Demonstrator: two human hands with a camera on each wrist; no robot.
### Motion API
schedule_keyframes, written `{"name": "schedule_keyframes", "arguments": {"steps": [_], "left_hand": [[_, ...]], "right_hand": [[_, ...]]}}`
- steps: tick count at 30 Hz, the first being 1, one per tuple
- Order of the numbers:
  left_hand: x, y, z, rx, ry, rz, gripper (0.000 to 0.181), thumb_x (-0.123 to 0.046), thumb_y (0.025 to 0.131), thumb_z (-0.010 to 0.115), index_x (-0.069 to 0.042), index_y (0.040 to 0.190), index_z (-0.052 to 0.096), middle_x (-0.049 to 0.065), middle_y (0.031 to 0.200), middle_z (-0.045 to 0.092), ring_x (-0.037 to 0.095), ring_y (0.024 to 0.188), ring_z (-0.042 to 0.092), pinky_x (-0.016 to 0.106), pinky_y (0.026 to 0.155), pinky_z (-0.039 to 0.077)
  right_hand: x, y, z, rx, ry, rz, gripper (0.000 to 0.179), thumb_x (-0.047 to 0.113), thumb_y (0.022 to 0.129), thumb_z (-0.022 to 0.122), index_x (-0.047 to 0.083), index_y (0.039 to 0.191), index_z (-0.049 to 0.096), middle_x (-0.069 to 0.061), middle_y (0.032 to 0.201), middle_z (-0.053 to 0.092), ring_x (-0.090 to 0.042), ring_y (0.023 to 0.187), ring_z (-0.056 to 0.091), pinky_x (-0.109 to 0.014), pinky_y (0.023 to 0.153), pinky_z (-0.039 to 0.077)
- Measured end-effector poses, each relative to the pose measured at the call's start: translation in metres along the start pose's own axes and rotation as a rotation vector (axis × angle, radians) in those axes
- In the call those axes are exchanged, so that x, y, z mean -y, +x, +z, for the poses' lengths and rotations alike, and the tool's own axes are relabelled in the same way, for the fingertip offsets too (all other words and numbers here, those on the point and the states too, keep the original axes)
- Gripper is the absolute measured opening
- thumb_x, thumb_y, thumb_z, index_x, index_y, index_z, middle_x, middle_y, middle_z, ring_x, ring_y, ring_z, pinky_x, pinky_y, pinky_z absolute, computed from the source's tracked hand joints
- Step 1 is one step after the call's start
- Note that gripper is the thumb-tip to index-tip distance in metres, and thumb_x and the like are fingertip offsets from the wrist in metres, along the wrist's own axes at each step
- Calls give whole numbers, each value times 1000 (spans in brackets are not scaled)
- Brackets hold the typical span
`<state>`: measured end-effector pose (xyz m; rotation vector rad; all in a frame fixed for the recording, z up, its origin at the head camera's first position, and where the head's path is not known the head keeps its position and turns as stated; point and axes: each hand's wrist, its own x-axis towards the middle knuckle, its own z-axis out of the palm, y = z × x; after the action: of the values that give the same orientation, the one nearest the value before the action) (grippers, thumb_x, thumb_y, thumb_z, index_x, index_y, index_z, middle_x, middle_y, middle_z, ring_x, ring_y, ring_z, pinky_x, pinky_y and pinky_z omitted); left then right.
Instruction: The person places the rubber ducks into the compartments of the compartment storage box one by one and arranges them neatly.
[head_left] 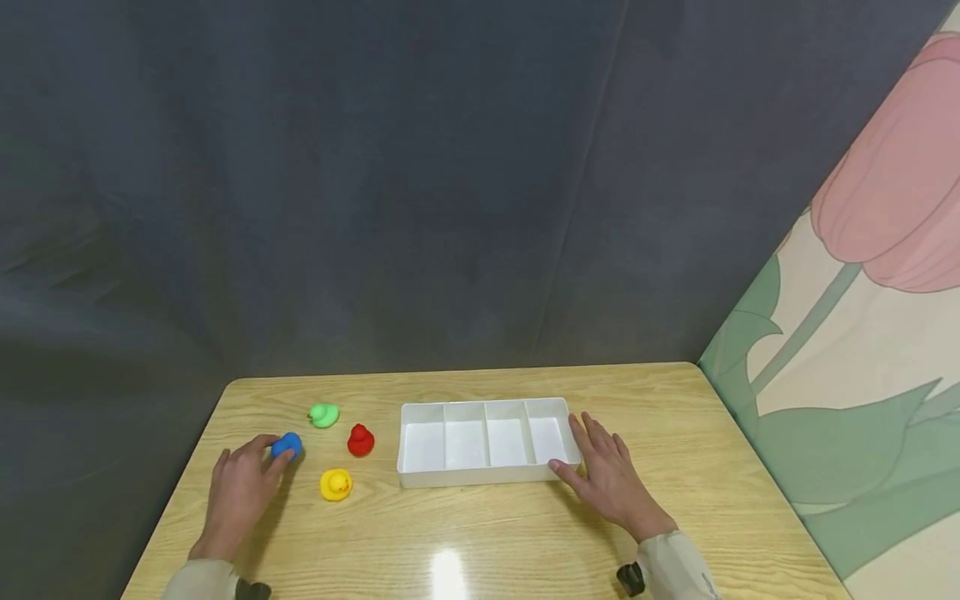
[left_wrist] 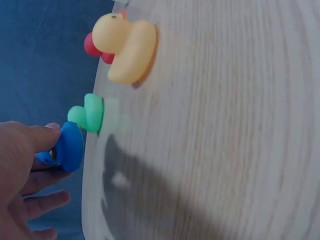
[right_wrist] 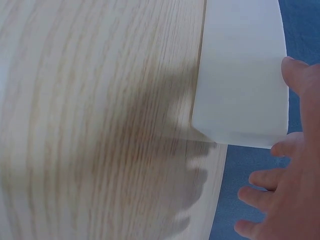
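Observation:
My left hand pinches a small blue rubber duck between thumb and fingers at the left of the table; the left wrist view shows the duck partly covered by the fingers. Close by lie a green rubber duck, a red one and a yellow one. At the right end of a white divided tray is my right hand, its fingers spread and fairly straight. The thumb lies at the tray's front rim, and the forefinger is right at its end wall.
The tray's compartments lie in a row and hold nothing. All this stands on a light wooden table. A dark curtain hangs behind the table's back edge, and a wall with a flower picture rises along the right.

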<state>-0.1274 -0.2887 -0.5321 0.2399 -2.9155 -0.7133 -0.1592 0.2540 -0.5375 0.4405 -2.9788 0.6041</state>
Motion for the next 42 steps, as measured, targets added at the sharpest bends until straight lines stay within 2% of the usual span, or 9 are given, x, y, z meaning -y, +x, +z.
{"name": "schedule_keyframes", "arguments": {"steps": [12,28,42], "left_hand": [[-22,0,4,14,-21,-5,45,-24,104,69,8,135,62,35,135,67,57,131,59,78,121,23],[-57,1,1,-2,-34,89,48,-24,103,71,10,135,62,34,135,67,56,129,62,77,123,25],[-73,6,1,-53,-32,126,46,-25,101,74,10,131,65,35,130,70,57,124,64,75,122,30]], "right_hand": [[5,0,-2,4,19,-7,86,53,103,63,0,164,35,-32,168,35,-53,155,37,-77,123,26],[4,-1,-3,2,9,0,86,53,103,63,-1,164,34,-32,168,36,-53,155,38,-77,123,27],[4,-2,-4,9,-10,0,86,54,104,62,0,165,34,-32,168,36,-53,154,39,-77,122,28]]}}
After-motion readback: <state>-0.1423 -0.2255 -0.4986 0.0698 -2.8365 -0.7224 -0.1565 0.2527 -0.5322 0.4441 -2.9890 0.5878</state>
